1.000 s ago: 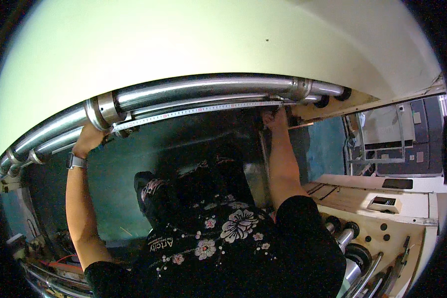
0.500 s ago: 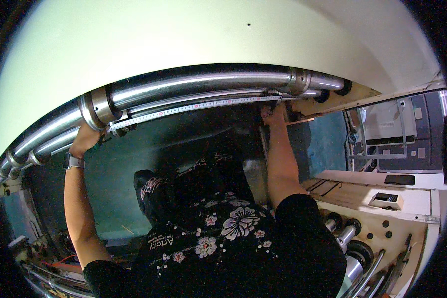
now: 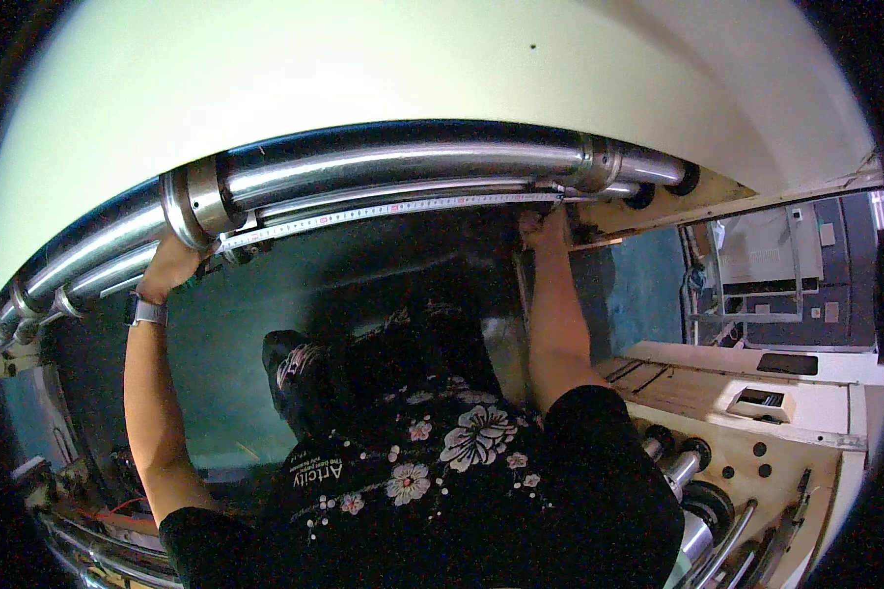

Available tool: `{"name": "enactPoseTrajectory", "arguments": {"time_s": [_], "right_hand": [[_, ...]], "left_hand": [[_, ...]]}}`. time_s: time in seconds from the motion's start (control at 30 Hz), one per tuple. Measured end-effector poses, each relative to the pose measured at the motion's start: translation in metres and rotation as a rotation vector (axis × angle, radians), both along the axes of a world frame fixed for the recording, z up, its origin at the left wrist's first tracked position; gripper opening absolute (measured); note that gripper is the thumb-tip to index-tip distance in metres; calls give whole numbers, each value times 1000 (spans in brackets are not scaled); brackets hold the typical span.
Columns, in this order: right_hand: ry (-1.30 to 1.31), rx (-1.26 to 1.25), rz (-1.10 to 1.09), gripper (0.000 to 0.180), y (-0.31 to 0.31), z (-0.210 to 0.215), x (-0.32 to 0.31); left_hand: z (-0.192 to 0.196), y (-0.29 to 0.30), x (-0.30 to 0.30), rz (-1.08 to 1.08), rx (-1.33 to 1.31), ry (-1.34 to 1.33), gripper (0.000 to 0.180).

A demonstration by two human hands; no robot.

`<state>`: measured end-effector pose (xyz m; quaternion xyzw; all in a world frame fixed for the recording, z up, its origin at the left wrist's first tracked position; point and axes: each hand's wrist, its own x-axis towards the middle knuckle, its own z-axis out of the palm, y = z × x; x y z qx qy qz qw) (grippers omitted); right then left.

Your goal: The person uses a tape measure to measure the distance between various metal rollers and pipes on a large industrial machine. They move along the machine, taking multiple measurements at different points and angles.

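Note:
A white tape measure blade [image 3: 393, 207] stretches along the underside of a shiny metal roller [image 3: 403, 162]. My left hand [image 3: 175, 263], with a watch on its wrist, grips the blade's left end just below a metal collar [image 3: 196, 206]. Its fingertips are partly hidden there, beside some small dark parts. At the blade's right end, my right hand [image 3: 540, 232] is closed against it, close to the roller's right collar [image 3: 595, 162]. Shadow covers most of those fingers. Between the two hands the blade looks taut, following thinner rods.
A large pale machine cover [image 3: 442, 69] overhangs the rollers. To my right stand a cream side panel with round shafts [image 3: 692, 456] and a small pale box [image 3: 761, 403]. Behind my left elbow lie more metal rods [image 3: 108, 550]. The floor [image 3: 231, 393] is green.
The view has shifted slightly. Both hands stay at the two ends of the tape measure blade, with almost no movement.

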<state>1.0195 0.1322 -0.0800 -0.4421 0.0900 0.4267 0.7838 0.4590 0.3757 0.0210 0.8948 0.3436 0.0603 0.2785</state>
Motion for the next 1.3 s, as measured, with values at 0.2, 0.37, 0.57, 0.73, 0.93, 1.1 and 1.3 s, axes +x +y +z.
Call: {"name": "enactPoseTrajectory", "arguments": {"time_s": [0.2, 0.37, 0.57, 0.73, 0.93, 1.1, 1.3], "right_hand": [[3, -11, 162, 35, -8, 10, 5], [-58, -25, 40, 38, -2, 16, -13], [-87, -102, 4, 34, 0, 20, -17], [-608, -609, 38, 30, -21, -3, 13], [-922, -357, -193, 32, -31, 5, 26], [-1757, -599, -178, 36, -15, 2, 9], [-786, 44, -178, 26, -23, 13, 17]], "left_hand": [[15, -8, 10, 116, -138, -61, 33], [29, -17, 15, 236, -262, -9, 35], [28, -15, 17, 178, -267, 18, 35], [15, -7, 10, 104, -165, -25, 36], [15, -8, 9, 67, -45, 32, 35], [18, -14, 2, 157, 34, 103, 31], [17, -4, 9, 101, -43, 122, 35]]}}
